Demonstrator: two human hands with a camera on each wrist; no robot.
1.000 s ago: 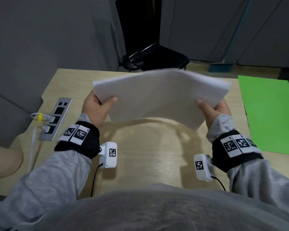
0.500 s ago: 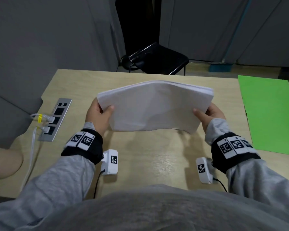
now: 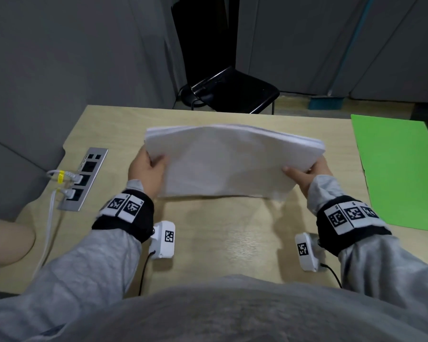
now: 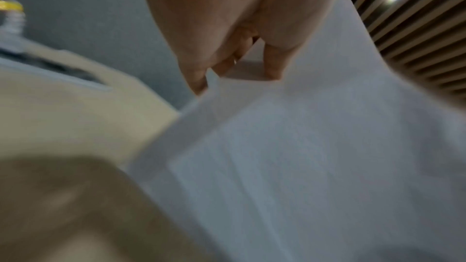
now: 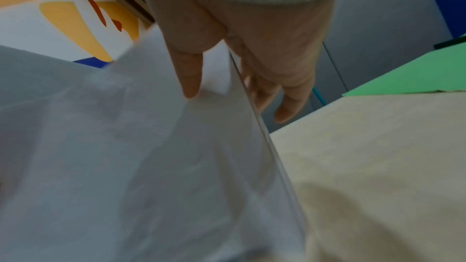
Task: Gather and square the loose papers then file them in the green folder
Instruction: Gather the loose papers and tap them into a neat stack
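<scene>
White papers (image 3: pixel 227 164), already gathered into one stack, stood on their lower long edge on the table (image 3: pixel 220 233), leaning away from you, long axis running left to right. You pinched the stack's left end with your left hand (image 3: pixel 146 171), thumb in front, and its right end with your right hand (image 3: pixel 307 174). Squaring looked nearly done, though the top edges remained slightly fanned. Filing was left: the green folder (image 3: pixel 395 169) lay flat to the right of the stack, apart from it.
</scene>
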